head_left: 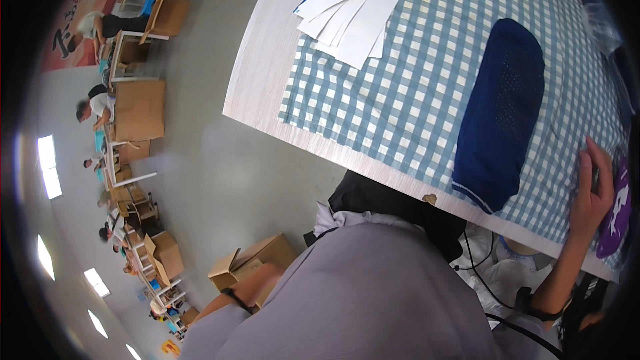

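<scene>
My right hand (592,190) lies flat with its fingers stretched out on the blue-and-white checked cloth (400,93), at the table's near right edge. Its fingertips touch a purple garment (617,217) with a white print. It grips nothing. Just left of the hand lies a folded navy garment (501,113), reaching the table's edge. My left forearm (243,290), with a black wristband, hangs low beside my grey shirt (360,293). The shirt hides most of my left hand, so its fingers do not show.
A fan of white paper sheets (357,7) lies at the cloth's far corner on the pale wooden table (260,60). Open cardboard boxes (257,257) stand on the grey floor. Other people sit at desks with boxes at the far left. Cables hang under the table.
</scene>
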The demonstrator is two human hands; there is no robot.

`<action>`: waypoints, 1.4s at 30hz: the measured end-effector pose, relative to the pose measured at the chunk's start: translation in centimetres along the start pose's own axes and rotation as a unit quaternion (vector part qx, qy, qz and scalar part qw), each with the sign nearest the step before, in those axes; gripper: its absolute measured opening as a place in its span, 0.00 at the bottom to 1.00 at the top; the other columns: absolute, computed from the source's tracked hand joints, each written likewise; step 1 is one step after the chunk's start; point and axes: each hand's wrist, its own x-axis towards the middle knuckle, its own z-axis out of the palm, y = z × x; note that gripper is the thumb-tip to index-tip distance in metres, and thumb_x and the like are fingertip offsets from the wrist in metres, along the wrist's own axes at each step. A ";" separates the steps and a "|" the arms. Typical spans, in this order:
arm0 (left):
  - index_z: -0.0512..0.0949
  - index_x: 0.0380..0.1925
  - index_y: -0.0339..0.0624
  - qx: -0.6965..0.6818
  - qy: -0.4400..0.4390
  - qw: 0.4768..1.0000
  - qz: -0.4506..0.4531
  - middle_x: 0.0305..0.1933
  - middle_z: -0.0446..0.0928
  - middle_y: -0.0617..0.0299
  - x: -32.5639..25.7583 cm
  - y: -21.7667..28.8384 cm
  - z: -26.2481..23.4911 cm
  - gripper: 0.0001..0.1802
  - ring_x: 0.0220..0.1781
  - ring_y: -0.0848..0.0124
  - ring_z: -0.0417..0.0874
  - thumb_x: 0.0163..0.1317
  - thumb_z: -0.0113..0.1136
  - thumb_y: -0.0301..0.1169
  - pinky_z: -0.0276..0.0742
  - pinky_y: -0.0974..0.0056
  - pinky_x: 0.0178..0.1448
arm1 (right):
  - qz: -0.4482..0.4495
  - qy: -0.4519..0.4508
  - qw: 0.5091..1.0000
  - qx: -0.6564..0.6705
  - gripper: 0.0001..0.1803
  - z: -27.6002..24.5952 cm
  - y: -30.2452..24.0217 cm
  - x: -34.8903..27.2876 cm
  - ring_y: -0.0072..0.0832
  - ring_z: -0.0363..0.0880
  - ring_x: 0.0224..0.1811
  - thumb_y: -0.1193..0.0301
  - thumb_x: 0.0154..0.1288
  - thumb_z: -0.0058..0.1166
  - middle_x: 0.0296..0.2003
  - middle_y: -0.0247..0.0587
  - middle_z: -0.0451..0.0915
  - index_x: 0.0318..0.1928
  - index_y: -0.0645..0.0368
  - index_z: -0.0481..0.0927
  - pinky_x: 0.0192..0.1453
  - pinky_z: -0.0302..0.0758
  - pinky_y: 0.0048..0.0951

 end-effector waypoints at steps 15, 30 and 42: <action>0.69 0.37 0.64 -0.693 0.263 0.634 0.222 0.75 0.80 0.58 10.5 9.8 -1.8 0.13 0.81 0.61 0.73 0.79 0.45 0.52 0.57 0.41 0.81 | 0.013 -0.035 0.999 -0.002 0.16 -0.7 -3.3 -1.0 0.40 0.81 0.49 0.84 0.77 0.55 0.44 0.49 0.83 0.61 0.73 0.85 0.64 0.76 0.39; 0.78 0.27 0.42 -0.575 0.365 0.732 -0.001 0.19 0.76 0.51 -33.1 -21.5 -23.9 0.21 0.25 0.55 0.83 0.80 0.49 0.39 0.87 0.44 0.42 | 0.017 -0.041 0.999 0.000 0.16 -1.2 -1.8 -1.4 0.37 0.79 0.52 0.82 0.78 0.54 0.46 0.48 0.80 0.62 0.73 0.84 0.63 0.74 0.38; 0.85 0.62 0.39 0.554 0.042 0.830 0.043 0.64 0.87 0.45 5.3 15.3 -7.4 0.29 0.67 0.45 0.87 0.79 0.53 0.52 0.84 0.45 0.68 | -0.029 0.042 0.999 -0.001 0.11 0.8 -4.2 0.2 0.32 0.83 0.46 0.78 0.78 0.60 0.46 0.43 0.85 0.56 0.63 0.88 0.51 0.77 0.30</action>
